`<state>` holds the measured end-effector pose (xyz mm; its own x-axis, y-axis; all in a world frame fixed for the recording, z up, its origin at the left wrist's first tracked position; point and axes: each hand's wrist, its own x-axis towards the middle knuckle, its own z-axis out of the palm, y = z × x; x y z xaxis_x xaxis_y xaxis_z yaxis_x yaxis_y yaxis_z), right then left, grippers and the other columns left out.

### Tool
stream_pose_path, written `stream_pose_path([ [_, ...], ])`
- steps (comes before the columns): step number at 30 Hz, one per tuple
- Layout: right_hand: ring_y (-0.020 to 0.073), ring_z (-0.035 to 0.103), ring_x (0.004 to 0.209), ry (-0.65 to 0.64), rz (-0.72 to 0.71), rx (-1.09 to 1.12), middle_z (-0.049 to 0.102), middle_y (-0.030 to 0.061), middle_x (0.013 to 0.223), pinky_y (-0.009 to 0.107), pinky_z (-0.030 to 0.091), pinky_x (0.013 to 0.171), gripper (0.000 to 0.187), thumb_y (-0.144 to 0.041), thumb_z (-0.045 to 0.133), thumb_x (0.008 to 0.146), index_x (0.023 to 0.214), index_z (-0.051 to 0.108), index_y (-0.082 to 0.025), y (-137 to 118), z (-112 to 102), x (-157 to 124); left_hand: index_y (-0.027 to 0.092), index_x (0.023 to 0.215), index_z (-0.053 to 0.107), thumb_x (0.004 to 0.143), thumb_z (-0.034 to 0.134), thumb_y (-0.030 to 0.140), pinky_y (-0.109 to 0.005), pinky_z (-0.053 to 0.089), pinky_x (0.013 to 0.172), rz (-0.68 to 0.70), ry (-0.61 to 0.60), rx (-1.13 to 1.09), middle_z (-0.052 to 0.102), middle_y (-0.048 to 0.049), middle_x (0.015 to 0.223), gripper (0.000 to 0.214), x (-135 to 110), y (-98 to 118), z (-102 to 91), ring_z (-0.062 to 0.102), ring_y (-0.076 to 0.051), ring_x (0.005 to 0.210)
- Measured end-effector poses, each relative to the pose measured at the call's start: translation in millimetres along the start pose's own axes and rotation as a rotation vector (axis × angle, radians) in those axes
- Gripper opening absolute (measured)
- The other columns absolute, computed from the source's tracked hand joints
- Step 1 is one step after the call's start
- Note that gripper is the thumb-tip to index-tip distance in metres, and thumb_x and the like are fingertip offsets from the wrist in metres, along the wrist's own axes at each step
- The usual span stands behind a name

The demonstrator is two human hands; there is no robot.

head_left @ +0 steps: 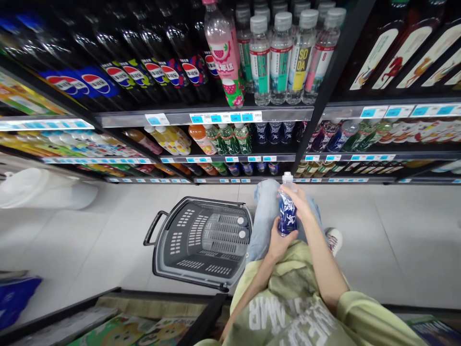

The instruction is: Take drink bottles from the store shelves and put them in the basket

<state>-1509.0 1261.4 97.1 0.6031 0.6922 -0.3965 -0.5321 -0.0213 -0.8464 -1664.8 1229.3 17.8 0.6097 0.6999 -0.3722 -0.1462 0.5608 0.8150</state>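
Observation:
A drink bottle with a dark blue label, white lettering and a clear-white cap is held upright above my lap. My left hand wraps round its lower part from the left. Higher up, my right hand grips the bottle near its shoulder, just under the cap. To the left of my legs, a grey shopping basket stands on the floor with its interior facing up; nothing lies in it that I can see.
Shelves of bottled drinks run across the front, with cola bottles and soda water bottles on top. A white bin stands at the left on the tiled floor. Behind me is a low display of packaged goods.

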Motion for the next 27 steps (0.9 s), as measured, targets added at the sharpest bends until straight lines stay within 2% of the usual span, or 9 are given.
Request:
stream_pose_path([
  [3, 0.0232, 0.074, 0.069, 0.134, -0.039, -0.065, 0.076, 0.0024, 0.079, 0.031, 0.056, 0.060, 0.047, -0.050, 0.095, 0.060, 0.090, 0.072, -0.022, 0.3, 0.1, 2.2, 0.023, 0.117, 0.070, 0.058, 0.098, 0.028, -0.043, 0.055, 0.103, 0.058, 0.050, 0.109, 0.078, -0.0063, 0.112, 0.066, 1.6, -2.2, 4.8, 0.069, -0.034, 0.116],
  [8, 0.0214, 0.071, 0.063, 0.148, -0.012, -0.024, 0.074, 0.0009, 0.073, 0.030, 0.054, 0.055, 0.043, -0.046, 0.093, 0.061, 0.089, 0.071, -0.021, -2.0, -6.1, 4.4, 0.022, 0.123, 0.068, 0.061, 0.098, 0.033, -0.043, 0.052, 0.106, 0.067, -0.003, 0.171, 0.076, -0.0077, 0.119, 0.070, 2.7, 0.1, 5.3, 0.068, -0.032, 0.116],
  [11, 0.0222, 0.071, 0.060, 0.073, 0.087, 0.024, 0.075, 0.0038, 0.074, 0.031, 0.054, 0.052, 0.041, -0.044, 0.089, 0.062, 0.090, 0.071, -0.021, -4.1, -11.0, 4.8, 0.022, 0.126, 0.067, 0.059, 0.100, 0.043, -0.047, 0.053, 0.107, 0.012, -0.101, 0.054, 0.076, -0.0094, 0.122, 0.077, 2.7, 3.3, 2.3, 0.068, -0.035, 0.120],
  [13, 0.0251, 0.072, 0.063, -0.021, 0.168, 0.079, 0.076, 0.0067, 0.077, 0.033, 0.055, 0.051, 0.043, -0.049, 0.084, 0.064, 0.093, 0.070, -0.021, -4.0, -14.4, 4.1, 0.023, 0.125, 0.068, 0.063, 0.097, 0.054, -0.049, 0.055, 0.103, -0.084, -0.197, -0.074, 0.077, -0.0106, 0.118, 0.075, 1.5, 5.5, 0.3, 0.069, -0.038, 0.122],
  [16, 0.0280, 0.075, 0.070, -0.131, 0.191, 0.155, 0.078, 0.0082, 0.082, 0.036, 0.059, 0.054, 0.047, -0.054, 0.079, 0.066, 0.097, 0.070, -0.021, -2.0, -16.2, 1.2, 0.022, 0.123, 0.069, 0.063, 0.094, 0.061, -0.052, 0.058, 0.098, -0.239, -0.295, -0.211, 0.078, -0.0130, 0.112, 0.076, -1.9, 7.9, -2.0, 0.069, -0.041, 0.123],
  [19, 0.0274, 0.075, 0.070, -0.186, 0.188, 0.153, 0.079, 0.0080, 0.085, 0.038, 0.061, 0.058, 0.046, -0.053, 0.080, 0.066, 0.098, 0.070, -0.022, -0.6, -10.8, -2.4, 0.021, 0.117, 0.069, 0.057, 0.098, 0.058, -0.052, 0.059, 0.099, -0.294, -0.213, -0.202, 0.078, -0.0125, 0.109, 0.077, -4.3, 7.4, -3.2, 0.071, -0.039, 0.118],
  [21, 0.0269, 0.075, 0.069, -0.186, 0.190, 0.116, 0.079, 0.0080, 0.085, 0.037, 0.061, 0.059, 0.045, -0.051, 0.083, 0.066, 0.097, 0.071, -0.021, 0.0, -4.8, -3.3, 0.020, 0.113, 0.070, 0.058, 0.097, 0.061, -0.052, 0.059, 0.099, -0.289, -0.146, -0.176, 0.077, -0.0126, 0.108, 0.074, -3.9, 5.6, -2.8, 0.071, -0.038, 0.116],
  [23, 0.0256, 0.075, 0.069, -0.146, 0.145, 0.032, 0.079, 0.0060, 0.085, 0.035, 0.060, 0.060, 0.044, -0.049, 0.088, 0.065, 0.096, 0.073, -0.022, 1.2, 0.3, -2.1, 0.020, 0.113, 0.070, 0.061, 0.094, 0.063, -0.051, 0.059, 0.098, -0.255, -0.113, -0.144, 0.077, -0.0126, 0.109, 0.071, -2.3, 3.5, -1.2, 0.071, -0.037, 0.114],
  [27, 0.0223, 0.073, 0.072, -0.010, 0.014, -0.171, 0.077, -0.0006, 0.081, 0.030, 0.057, 0.062, 0.042, -0.044, 0.095, 0.058, 0.090, 0.076, -0.025, 6.5, 1.9, 3.6, 0.021, 0.121, 0.071, 0.064, 0.096, 0.055, -0.047, 0.055, 0.104, -0.111, -0.043, -0.016, 0.076, -0.0108, 0.120, 0.071, 2.6, 0.5, 3.1, 0.070, -0.032, 0.113],
])
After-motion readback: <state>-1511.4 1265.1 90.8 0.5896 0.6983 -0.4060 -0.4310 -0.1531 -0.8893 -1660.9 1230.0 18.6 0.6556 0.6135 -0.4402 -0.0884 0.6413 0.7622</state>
